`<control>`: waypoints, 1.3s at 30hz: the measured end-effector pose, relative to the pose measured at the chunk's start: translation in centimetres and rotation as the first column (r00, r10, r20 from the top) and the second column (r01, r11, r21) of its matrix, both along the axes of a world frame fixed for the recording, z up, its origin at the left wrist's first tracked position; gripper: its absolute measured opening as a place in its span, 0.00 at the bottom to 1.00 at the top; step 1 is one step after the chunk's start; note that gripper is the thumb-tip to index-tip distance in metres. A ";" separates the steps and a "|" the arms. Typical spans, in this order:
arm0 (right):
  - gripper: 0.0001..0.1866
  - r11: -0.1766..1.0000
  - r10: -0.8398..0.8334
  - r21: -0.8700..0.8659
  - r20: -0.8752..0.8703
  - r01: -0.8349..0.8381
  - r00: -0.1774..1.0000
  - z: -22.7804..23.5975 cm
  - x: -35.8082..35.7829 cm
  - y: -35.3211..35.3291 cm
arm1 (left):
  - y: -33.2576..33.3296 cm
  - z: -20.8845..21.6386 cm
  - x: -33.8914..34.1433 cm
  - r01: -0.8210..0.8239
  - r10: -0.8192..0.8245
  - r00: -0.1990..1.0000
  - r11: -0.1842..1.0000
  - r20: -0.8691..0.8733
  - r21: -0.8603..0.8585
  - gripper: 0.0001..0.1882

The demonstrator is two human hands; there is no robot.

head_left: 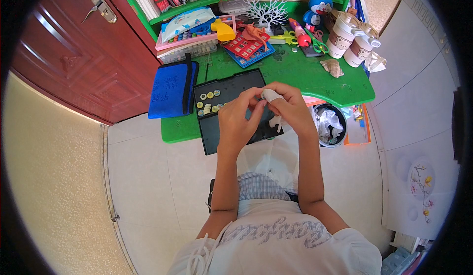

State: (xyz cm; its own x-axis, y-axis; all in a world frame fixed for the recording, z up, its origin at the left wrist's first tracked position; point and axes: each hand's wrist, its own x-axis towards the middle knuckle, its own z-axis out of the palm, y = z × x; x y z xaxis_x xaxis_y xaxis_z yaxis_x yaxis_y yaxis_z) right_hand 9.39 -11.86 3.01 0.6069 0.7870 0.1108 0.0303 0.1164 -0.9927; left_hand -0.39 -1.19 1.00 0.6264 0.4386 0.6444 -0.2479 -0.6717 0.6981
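Observation:
Both my hands meet over an opened black folding case (pixel 228 84) on the green desk. My right hand (pixel 294 108) is closed around a white tissue (pixel 272 96), and part of it hangs below the fingers. My left hand (pixel 238 120) pinches at the tissue's left side, fingertips pressed together. Whatever small item lies between those fingertips is hidden. Several small round game pieces (pixel 210 95), pale with yellow-green faces, lie in the case just left of my left hand. Some of them are partly covered by that hand.
A blue zip pouch (pixel 170 90) lies left of the case on the green desk (pixel 295 70). Toward the back are red and blue cards (pixel 246 46), green-handled scissors (pixel 318 41), a shell (pixel 332 68) and two lidded cups (pixel 342 36). A lined bin (pixel 340 142) stands at the right.

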 end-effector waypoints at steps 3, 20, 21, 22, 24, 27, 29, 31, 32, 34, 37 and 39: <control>0.07 0.999 0.033 0.032 -0.060 -0.031 0.998 -0.2 0.1 0.0 | 0.1 -0.1 0.0 0.004 -0.004 1.000 1.000 0.022 0.009 0.14; 0.08 0.999 0.005 -0.034 0.033 -0.004 0.999 0.1 -0.1 0.0 | 0.1 0.0 -0.2 -0.020 0.021 1.000 0.999 -0.019 0.028 0.14; 0.08 1.000 0.022 -0.010 0.000 -0.022 1.000 -0.1 0.0 0.0 | 0.1 -0.1 -0.1 -0.018 0.018 1.000 0.999 -0.006 0.028 0.14; 0.08 0.999 0.039 0.014 -0.032 -0.039 0.999 -0.3 0.1 0.0 | 0.1 -0.1 -0.1 -0.015 0.015 1.000 0.999 0.006 0.028 0.14; 0.09 0.999 0.042 0.015 -0.049 -0.041 0.998 -0.4 0.2 -0.1 | 0.1 0.0 -0.1 -0.014 0.014 1.000 1.000 0.004 0.026 0.13; 0.09 0.999 0.048 0.014 -0.049 -0.047 0.998 -0.6 0.3 0.0 | 0.1 0.0 -0.1 -0.012 0.012 1.000 1.000 0.002 0.020 0.13; 0.10 0.999 0.050 0.011 -0.031 -0.049 0.998 -0.7 0.3 0.0 | 0.1 -0.1 -0.1 -0.010 0.010 1.000 1.000 0.001 0.015 0.13; 0.09 0.999 0.037 0.001 -0.029 -0.037 0.999 -0.6 0.3 0.0 | 0.1 0.0 -0.1 -0.012 0.013 1.000 1.000 -0.010 0.020 0.13; 0.09 0.999 0.037 0.001 -0.029 -0.037 0.999 -0.6 0.3 0.0 | 0.1 0.0 -0.2 -0.013 0.013 1.000 1.000 -0.010 0.020 0.13; 0.09 0.999 0.032 0.009 -0.026 -0.032 0.999 -0.7 0.3 0.0 | 0.1 0.0 -0.2 -0.006 0.006 1.000 1.000 -0.004 0.017 0.13; 0.09 1.000 0.026 0.001 -0.017 -0.026 1.000 -0.4 0.2 -0.1 | 0.1 0.0 -0.1 -0.011 0.011 1.000 1.000 -0.002 0.011 0.13; 0.09 1.000 0.020 -0.008 -0.012 -0.020 1.000 -0.4 0.2 -0.1 | 0.1 -0.1 -0.1 -0.012 0.012 1.000 1.000 -0.003 0.011 0.13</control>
